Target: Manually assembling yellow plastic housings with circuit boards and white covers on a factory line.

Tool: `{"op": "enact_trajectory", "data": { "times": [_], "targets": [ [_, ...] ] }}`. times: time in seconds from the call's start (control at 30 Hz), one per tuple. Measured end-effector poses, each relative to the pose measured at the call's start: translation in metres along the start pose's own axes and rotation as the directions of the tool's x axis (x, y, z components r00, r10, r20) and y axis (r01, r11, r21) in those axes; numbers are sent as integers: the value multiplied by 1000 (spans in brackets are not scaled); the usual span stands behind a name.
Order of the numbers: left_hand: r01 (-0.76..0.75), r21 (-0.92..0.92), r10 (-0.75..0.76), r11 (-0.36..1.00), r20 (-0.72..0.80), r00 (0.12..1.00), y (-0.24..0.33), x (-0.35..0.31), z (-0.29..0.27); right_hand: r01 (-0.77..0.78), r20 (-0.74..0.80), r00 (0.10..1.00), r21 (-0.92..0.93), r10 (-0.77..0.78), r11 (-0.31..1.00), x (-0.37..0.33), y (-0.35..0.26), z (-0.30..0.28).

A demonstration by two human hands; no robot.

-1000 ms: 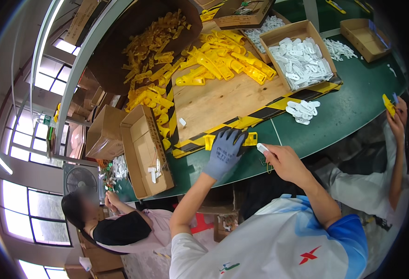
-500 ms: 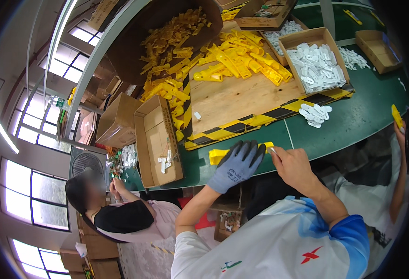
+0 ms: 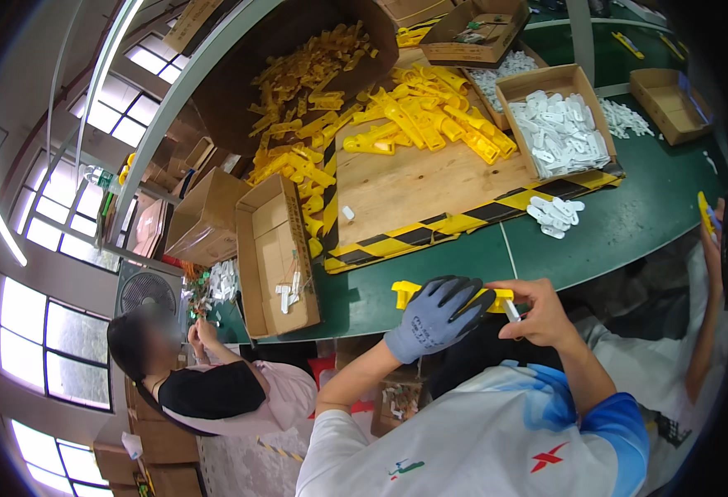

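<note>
My left hand [image 3: 440, 320], in a grey-blue glove with dark fingertips, is closed around the middle of a long yellow plastic housing [image 3: 404, 292]. Both ends of the housing stick out past the glove. At its right end, my bare right hand [image 3: 546, 315] pinches a small white piece [image 3: 511, 310] between thumb and forefinger, against the housing; the forefinger also touches the yellow end. How far the piece sits inside the housing cannot be made out. The glove hides the housing's middle.
Ahead lies a wooden board [image 3: 405, 199] edged with striped tape, bearing yellow housings [image 3: 418, 116]. White parts fill a cardboard box [image 3: 538, 170], with a small pile [image 3: 555, 215] beside it. An open carton [image 3: 302, 315] stands left. Co-workers sit on both sides; one [image 3: 215, 381] is at left.
Both hands and the yellow housing have moved slightly nearer to me and right. The right hand has turned, its fingers now spread over the housing's end, and the white piece shows more plainly.
</note>
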State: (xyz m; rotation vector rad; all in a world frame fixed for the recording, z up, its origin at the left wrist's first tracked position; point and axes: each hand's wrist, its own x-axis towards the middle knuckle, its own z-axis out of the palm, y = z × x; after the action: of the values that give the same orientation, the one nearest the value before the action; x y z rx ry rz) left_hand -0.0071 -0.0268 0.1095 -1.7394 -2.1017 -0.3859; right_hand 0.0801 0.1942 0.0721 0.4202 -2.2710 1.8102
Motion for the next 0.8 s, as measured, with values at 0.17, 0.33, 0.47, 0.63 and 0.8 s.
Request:
{"op": "enact_trajectory", "data": {
  "times": [0.17,0.33,0.47,0.63,0.8],
  "targets": [
    [-32,54,31,998,23,999,-1,-10,1,-257,72,965,456,253,852,-7,-3,13],
    [-112,57,104,992,123,987,4,-9,6,-266,182,962,470,203,841,-10,38,10],
    [17,15,-18,1000,110,994,10,-11,24,-340,203,939,436,277,833,7,55,13],
    [117,-46,-114,992,55,992,-8,-9,39,-162,14,986,311,166,937,18,58,17],
    [127,-141,-128,982,-3,992,-25,-4,62,-268,-18,943,551,332,791,18,75,15]
  ]
}}
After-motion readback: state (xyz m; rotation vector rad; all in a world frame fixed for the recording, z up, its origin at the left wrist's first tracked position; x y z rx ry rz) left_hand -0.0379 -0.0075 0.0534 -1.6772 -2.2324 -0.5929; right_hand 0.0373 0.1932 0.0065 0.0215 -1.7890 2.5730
